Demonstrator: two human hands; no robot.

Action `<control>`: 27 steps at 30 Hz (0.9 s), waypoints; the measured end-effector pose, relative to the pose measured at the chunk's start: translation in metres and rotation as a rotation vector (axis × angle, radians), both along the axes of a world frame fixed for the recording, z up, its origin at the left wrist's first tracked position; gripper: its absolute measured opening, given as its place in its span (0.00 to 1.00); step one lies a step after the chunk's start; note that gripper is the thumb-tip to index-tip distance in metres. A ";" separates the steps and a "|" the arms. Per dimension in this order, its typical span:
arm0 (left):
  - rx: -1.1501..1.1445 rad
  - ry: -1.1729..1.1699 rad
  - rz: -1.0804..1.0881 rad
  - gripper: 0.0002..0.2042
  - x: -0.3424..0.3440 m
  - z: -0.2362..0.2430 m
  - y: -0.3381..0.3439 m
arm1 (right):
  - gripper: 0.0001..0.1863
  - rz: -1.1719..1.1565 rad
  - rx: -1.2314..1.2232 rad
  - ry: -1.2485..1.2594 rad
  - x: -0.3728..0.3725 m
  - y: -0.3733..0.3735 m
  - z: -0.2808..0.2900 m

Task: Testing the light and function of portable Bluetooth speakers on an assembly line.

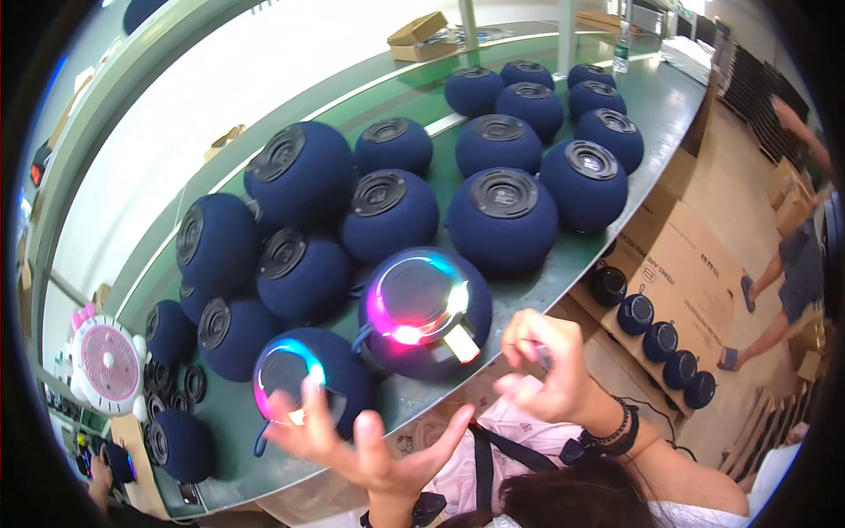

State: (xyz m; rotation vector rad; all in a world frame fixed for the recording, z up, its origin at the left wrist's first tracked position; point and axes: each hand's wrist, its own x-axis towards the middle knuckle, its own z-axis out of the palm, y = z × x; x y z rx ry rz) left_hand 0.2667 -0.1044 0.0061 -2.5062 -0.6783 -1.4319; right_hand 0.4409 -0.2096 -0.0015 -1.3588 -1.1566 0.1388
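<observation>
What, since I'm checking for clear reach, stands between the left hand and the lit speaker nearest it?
Nothing visible does. The spread left hand partly covers the lit speaker in this view, with no object showing between them. Whether they touch, I can't tell.

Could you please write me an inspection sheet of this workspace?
Surface: green table, crowded with dark blue speakers.
Job's things: two lit speakers at the near edge, the right one bearing a pale tag.
Clutter: fan, black rings, bottle, open box.
Hands: left hand open, overlapping the left lit speaker, contact unclear; right hand raised, fingers curled, grip unclear.
Cables: thin black cord beside the right arm.
Surroundings: cardboard with more speakers, lower down; another person at right.
</observation>
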 end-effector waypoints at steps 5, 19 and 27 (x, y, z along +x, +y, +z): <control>-0.209 0.048 -0.215 0.47 0.055 -0.010 0.020 | 0.27 -0.271 -0.233 -0.407 -0.008 0.024 0.009; -0.187 0.004 0.092 0.40 0.078 -0.020 0.026 | 0.17 -0.424 -0.321 -0.583 -0.035 0.026 0.005; -0.299 0.073 -0.058 0.56 0.076 -0.012 0.015 | 0.16 -0.351 -0.369 -0.254 0.040 -0.062 0.008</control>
